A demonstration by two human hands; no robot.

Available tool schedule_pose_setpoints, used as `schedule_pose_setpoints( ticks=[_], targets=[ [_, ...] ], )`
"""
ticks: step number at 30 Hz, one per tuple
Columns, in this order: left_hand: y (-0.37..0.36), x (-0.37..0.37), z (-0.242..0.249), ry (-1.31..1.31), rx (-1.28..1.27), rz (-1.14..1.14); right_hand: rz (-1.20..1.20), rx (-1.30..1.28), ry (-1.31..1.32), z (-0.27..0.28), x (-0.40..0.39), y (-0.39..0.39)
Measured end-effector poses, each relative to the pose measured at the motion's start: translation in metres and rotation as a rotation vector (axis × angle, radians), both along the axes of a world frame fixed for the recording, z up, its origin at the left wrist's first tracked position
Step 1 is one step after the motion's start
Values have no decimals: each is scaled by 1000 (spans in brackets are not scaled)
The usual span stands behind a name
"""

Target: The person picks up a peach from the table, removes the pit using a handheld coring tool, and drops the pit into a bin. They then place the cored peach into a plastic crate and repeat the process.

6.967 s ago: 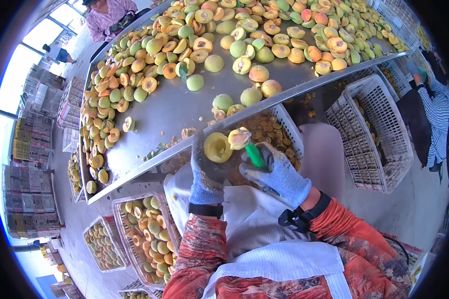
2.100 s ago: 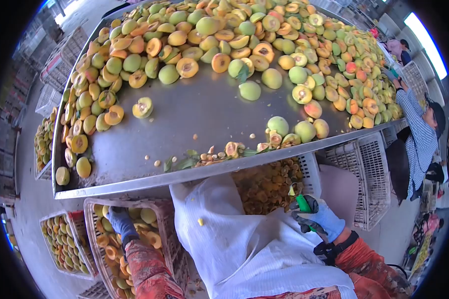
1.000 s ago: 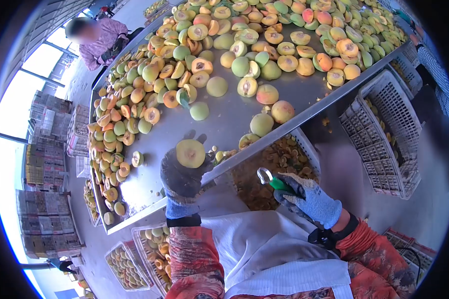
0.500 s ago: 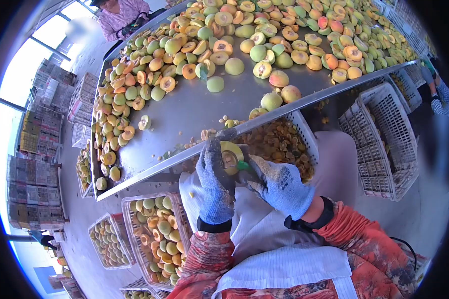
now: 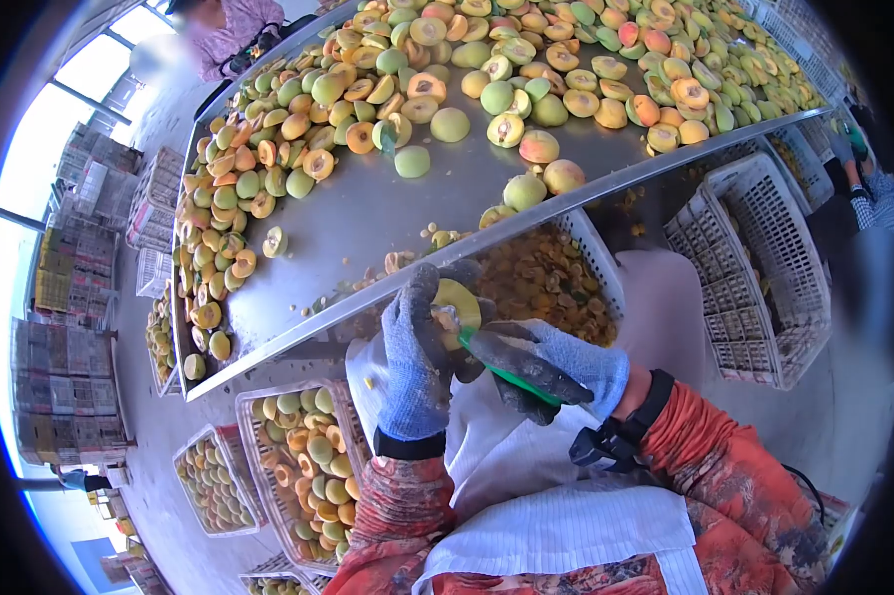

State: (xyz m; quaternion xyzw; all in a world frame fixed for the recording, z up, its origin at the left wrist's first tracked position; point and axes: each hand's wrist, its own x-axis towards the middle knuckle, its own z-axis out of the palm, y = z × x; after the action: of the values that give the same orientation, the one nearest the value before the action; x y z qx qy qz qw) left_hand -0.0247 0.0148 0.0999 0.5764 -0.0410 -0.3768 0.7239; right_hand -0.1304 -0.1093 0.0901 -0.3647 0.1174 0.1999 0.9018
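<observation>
- Our left hand (image 5: 414,362), in a grey knit glove, has its grip clenched round a halved yellow-fleshed peach (image 5: 456,302), held just below the edge of the stainless steel table (image 5: 367,213).
- Our right hand (image 5: 556,367), in a pale blue knit glove, grips a green-handled pitting tool (image 5: 506,372), its tip at the cut face.
- Peach half: pale yellow flesh, cut side up, pit area hidden by the tool.
- Handling, as we judge: light, soft, wet and slippery, bruises easily; best to cup the skin side, fingers on the rim.
- White slatted plastic crate of pits and scraps (image 5: 556,283) sits right behind our hands.
</observation>
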Motion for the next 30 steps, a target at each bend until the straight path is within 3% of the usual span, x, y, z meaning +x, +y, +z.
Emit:
schedule_pose_setpoints(
  ticks=[3, 7, 8, 10, 12, 14, 15, 17, 20, 21, 23, 24, 26, 28, 30],
  targets=[
    [-11, 8, -18, 59, -172, 115, -84, -218, -57, -2, 5, -6],
    [-9, 21, -28, -88, -84, 84, -260, -648, -184, -14, 6, -7],
    [-12, 18, -27, -88, -86, 81, -263, -649, -184, -21, 7, -4],
    [-18, 9, -22, -43, -164, 173, -368, -1555, -487, -31, 10, 6],
    [-15, 8, -24, -78, -147, 212, -317, -1555, -459, -25, 8, 12],
    [-15, 7, -26, -147, -124, 268, -326, -804, -356, -20, 6, 16],
    [-15, 4, -23, -144, -134, 265, -327, -815, -355, -20, 5, 12],
    [-10, -3, -14, -407, 3, 271, -25, -6, 22, -20, 1, 5],
    [-2, 17, -15, -387, -71, 128, -8, 63, -88, -11, 0, 10],
    [6, 19, -15, -508, -90, 185, -35, 40, -59, -8, 2, 15],
    [55, 35, -17, -327, 111, 292, -69, -86, -54, -7, 6, 7],
    [85, 43, -21, -392, 134, 364, -112, -206, -41, -10, 8, 1],
    [178, 69, -84, -726, 448, 687, -178, -211, -15, -27, 2, -13],
    [280, 74, -132, -814, 801, 570, -194, -298, 171, -39, -6, -27],
    [344, 71, -157, -493, 1044, 423, -167, -299, 184, -49, -11, -35]
  ],
)
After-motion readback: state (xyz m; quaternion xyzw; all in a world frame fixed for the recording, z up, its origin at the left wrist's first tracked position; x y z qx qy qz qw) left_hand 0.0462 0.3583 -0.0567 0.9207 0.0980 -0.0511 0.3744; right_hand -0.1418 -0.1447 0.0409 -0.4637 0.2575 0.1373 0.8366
